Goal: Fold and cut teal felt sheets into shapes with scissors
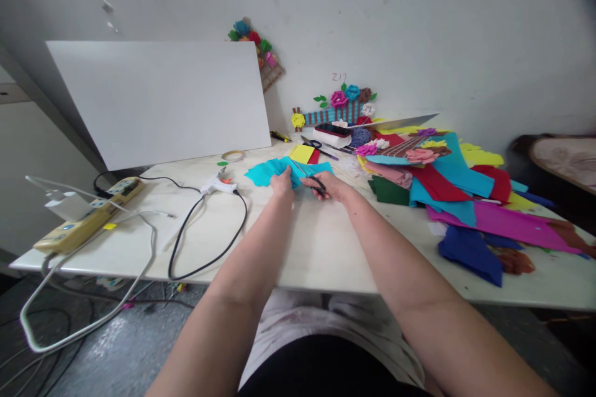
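Note:
In the middle of the table, my left hand (282, 183) is closed on a crinkled sheet of turquoise crepe paper (261, 173). My right hand (329, 187) grips a pair of scissors (317, 182) by the black handles. Their blades point up and left, against the turquoise paper. Part of the paper spreads to the right, behind the scissors. A yellow paper square (302, 153) lies just beyond it, with a bit of red paper (315, 156) beside it.
On the left are a white glue gun (218, 185) with a black cord and a power strip (88, 216). A white board (162, 102) leans on the wall. Coloured crepe paper (507, 223) is heaped at right. A phone (333, 129) and a tape roll (233, 156) lie farther back.

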The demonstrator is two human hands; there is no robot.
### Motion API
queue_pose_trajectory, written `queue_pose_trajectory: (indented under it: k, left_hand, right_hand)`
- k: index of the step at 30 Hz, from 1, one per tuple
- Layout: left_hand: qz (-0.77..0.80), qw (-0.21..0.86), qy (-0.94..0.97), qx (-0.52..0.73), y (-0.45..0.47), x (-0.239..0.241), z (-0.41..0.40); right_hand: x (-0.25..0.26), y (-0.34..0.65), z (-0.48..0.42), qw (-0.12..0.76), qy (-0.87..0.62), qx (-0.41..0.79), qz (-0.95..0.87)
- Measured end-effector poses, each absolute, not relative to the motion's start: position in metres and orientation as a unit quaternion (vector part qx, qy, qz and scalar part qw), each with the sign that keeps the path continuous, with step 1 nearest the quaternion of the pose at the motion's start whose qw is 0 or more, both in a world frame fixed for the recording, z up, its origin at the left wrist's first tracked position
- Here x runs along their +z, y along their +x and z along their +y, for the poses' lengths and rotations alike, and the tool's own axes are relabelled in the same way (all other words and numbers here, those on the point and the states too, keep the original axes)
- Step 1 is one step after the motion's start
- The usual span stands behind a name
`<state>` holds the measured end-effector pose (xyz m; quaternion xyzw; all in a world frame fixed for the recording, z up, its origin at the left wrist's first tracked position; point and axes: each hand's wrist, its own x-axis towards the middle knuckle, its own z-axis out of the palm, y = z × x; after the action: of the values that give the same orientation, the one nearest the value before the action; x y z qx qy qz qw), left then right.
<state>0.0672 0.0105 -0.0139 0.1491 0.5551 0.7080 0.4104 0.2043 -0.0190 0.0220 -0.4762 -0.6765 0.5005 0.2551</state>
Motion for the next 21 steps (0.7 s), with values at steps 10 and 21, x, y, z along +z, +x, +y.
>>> queue_pose_trajectory:
  k: [10,21]
  left_hand:
    - [0.528,0.43,0.155,0.715,0.069,-0.007,0.003]
    - [0.543,0.42,0.153,0.711,0.072,-0.006,0.002]
  right_hand:
    - [0.016,0.211,-0.011,0.271,-0.44,0.532,-0.67]
    - [0.016,0.209,-0.012,0.275,-0.446,0.522,-0.673]
